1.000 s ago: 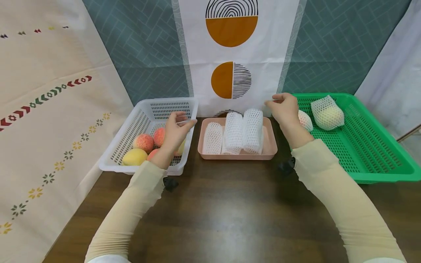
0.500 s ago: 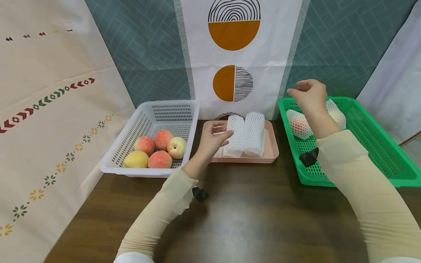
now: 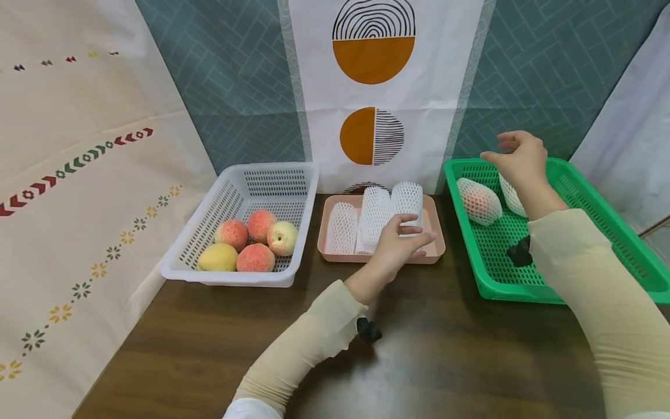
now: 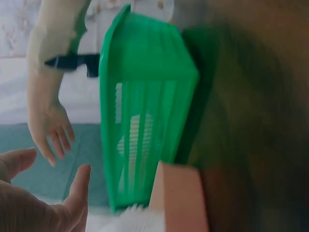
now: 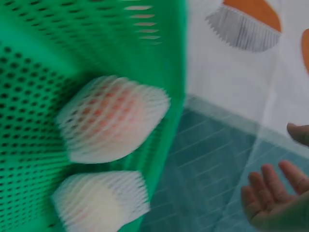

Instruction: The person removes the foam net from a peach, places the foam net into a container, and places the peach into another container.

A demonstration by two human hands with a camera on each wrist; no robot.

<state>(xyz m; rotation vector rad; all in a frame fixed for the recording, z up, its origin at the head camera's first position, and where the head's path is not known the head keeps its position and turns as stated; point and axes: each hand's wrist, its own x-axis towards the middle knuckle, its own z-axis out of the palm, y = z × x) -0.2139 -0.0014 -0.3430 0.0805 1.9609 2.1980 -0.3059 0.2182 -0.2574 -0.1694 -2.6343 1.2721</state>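
Note:
My left hand hovers over the front right of the pink tray, fingers relaxed and apart, holding nothing. White foam net sleeves lie side by side in that tray; the hand partly covers the rightmost one. Above the back of the green basket is my right hand, its fingers loosely bent around nothing. Two net-wrapped fruits sit in this basket: a reddish wrapped peach and a pale wrapped fruit. In the head view my right hand partly hides the pale one.
At the left stands a white basket holding several unwrapped fruits, among them a red peach and a yellow fruit. A brown wooden table bears everything. Patterned cloths hang close behind and at the left.
My left hand has moved right, from over the white basket to the pink tray. My right hand has moved right, from the green basket's left edge to above its back part.

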